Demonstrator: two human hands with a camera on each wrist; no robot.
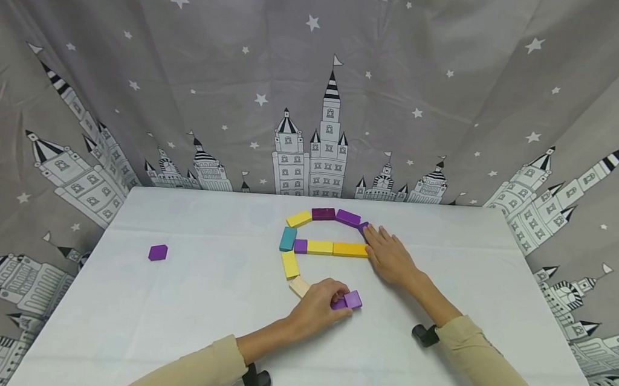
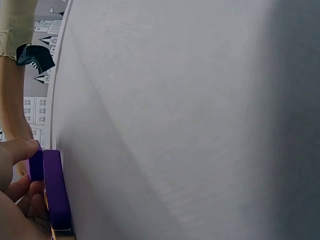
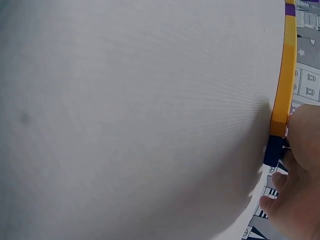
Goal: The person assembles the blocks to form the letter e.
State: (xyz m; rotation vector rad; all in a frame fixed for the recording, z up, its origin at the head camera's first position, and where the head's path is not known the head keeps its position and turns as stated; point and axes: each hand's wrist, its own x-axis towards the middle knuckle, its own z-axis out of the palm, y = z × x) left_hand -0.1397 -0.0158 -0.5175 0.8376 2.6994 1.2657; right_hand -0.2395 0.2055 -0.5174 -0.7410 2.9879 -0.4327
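Wooden blocks on the white table form a curved, e-like outline. My left hand (image 1: pixel 315 307) pinches a small purple block (image 1: pixel 353 299) between thumb and fingers. It is held close beside and over a longer purple block (image 2: pixel 57 190) at the lower end of the curve. My right hand (image 1: pixel 393 260) lies with extended fingers at the right end of the outline, against a dark purple block (image 1: pixel 363 227) and partly covering that corner. In the right wrist view its thumb is by a navy block (image 3: pixel 273 151) that ends the orange block (image 3: pixel 283 90).
Yellow (image 1: pixel 299 218), maroon (image 1: pixel 323 214), teal (image 1: pixel 288 238) and cream (image 1: pixel 299 286) blocks make up parts of the curve. One loose purple block (image 1: pixel 158 252) lies far left. A grey castle-print curtain (image 1: pixel 322 36) hangs behind the table (image 1: pixel 195 329).
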